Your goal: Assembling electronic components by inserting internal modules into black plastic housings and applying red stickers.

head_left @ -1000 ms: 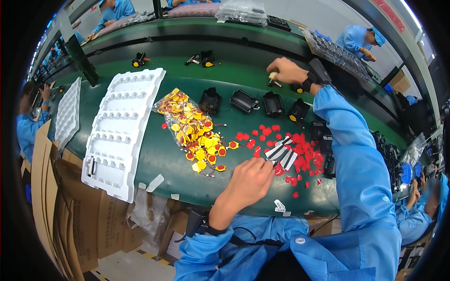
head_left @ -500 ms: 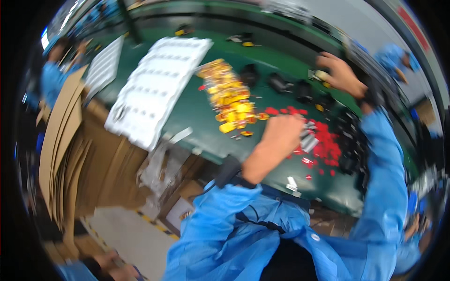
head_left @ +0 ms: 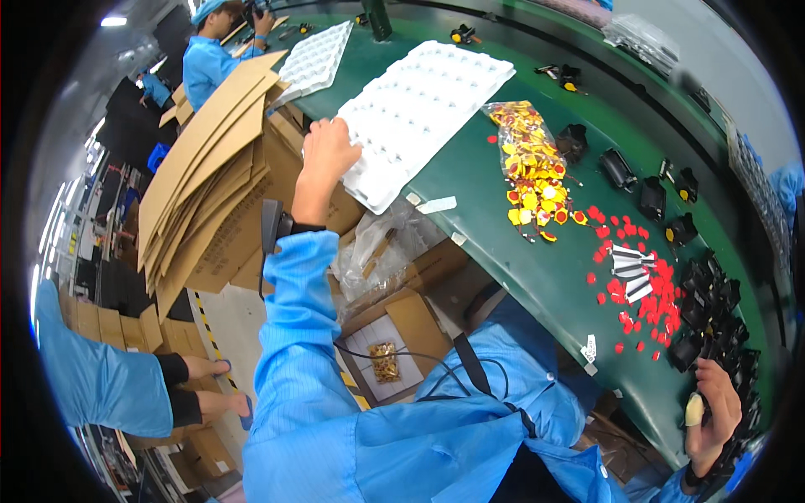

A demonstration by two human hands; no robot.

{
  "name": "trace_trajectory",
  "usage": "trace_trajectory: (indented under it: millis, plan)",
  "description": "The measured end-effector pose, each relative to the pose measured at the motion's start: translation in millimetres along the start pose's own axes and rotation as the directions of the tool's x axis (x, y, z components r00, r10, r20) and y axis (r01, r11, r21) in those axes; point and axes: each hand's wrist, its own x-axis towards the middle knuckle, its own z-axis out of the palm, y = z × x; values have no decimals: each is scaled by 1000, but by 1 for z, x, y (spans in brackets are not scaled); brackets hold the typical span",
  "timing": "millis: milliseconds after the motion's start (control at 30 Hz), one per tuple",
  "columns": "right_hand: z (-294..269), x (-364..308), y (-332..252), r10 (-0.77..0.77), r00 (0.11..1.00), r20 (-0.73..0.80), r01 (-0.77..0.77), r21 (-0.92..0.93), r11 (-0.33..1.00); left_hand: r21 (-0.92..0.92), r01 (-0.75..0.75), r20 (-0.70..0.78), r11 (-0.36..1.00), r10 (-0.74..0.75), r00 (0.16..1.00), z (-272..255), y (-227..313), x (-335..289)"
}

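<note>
My left hand (head_left: 325,152) grips the near left corner of a white moulded plastic tray (head_left: 419,109) that lies on the green belt (head_left: 537,277). My right hand (head_left: 713,411) is low at the right by the belt's near edge, fingers curled, a pale cot on one finger; whether it holds a black part is unclear. Next to it lie several black plastic parts (head_left: 713,310). A heap of small red pieces (head_left: 650,289) and a clear bag of yellow and red pieces (head_left: 530,172) lie between my hands.
Flat cardboard sheets (head_left: 210,168) are stacked at my left over open boxes (head_left: 394,335). A second white tray (head_left: 314,59) lies further up the belt by another worker in blue (head_left: 210,59). Another person's arms (head_left: 126,377) show at lower left.
My head has swung left. My left hand left the red pieces and took hold of the white tray's corner. My right hand came back from the far black parts to the near edge.
</note>
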Motion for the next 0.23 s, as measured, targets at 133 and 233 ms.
trace_trajectory:
  millis: [133,233]
  plan:
    - [26,-13,-2,37,987,-159,-23,93,995,88,-26,148,996,12,989,44,-23,28]
    - [34,-29,-9,68,981,-181,-36,176,984,134,80,249,988,-112,962,46,-22,44]
